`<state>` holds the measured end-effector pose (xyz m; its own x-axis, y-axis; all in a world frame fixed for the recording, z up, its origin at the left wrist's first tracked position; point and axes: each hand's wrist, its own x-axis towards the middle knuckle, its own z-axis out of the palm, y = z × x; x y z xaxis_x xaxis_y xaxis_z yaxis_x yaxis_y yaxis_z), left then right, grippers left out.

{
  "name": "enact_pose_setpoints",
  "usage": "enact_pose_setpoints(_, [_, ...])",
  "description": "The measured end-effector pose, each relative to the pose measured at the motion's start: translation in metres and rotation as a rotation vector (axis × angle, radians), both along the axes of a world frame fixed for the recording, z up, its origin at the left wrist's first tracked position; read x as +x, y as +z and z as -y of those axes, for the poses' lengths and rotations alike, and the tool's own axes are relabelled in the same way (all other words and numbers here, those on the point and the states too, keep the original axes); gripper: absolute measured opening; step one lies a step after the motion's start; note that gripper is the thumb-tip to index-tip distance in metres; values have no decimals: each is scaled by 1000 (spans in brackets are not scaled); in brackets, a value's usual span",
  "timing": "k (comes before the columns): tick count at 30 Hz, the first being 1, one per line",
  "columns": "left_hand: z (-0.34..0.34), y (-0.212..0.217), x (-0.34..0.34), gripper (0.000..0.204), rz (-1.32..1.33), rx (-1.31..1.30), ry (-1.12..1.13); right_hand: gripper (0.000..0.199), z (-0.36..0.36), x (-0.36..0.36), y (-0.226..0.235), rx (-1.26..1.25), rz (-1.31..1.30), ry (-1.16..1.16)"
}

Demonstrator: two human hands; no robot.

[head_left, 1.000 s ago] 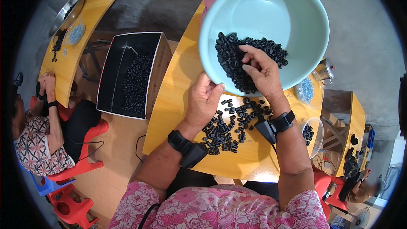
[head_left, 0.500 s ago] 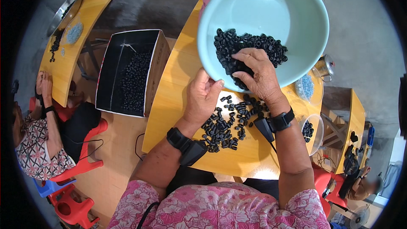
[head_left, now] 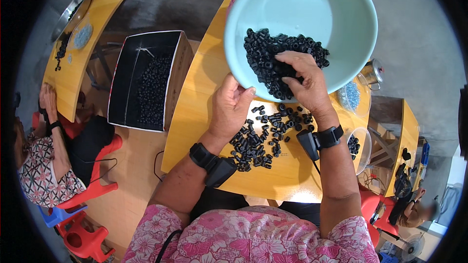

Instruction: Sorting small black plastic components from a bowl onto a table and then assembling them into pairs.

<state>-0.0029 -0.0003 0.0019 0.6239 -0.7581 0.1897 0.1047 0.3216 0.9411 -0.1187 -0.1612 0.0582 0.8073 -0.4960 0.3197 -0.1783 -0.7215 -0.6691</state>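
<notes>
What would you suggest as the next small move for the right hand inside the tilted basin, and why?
Probably rake another handful over the low rim. The left hand tips the pale green basin toward the yellow table, the right hand rests on the black parts heaped at that rim, and the pile on the table lies just below it.

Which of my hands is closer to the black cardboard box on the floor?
Left. Your left hand grips the near rim of the teal basin, on the side toward the box. Your right hand reaches into the basin's black parts, farther away.
</notes>
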Motion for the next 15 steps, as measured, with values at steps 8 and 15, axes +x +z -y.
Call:
enact_pose_setpoints(8, [1, 3, 0, 18, -15, 0, -24, 56, 0, 6, 0, -175, -145, 82])
enact_pose_setpoints(15, [1, 3, 0, 18, -18, -19, -10, 46, -1, 8, 4, -181, -143, 118])
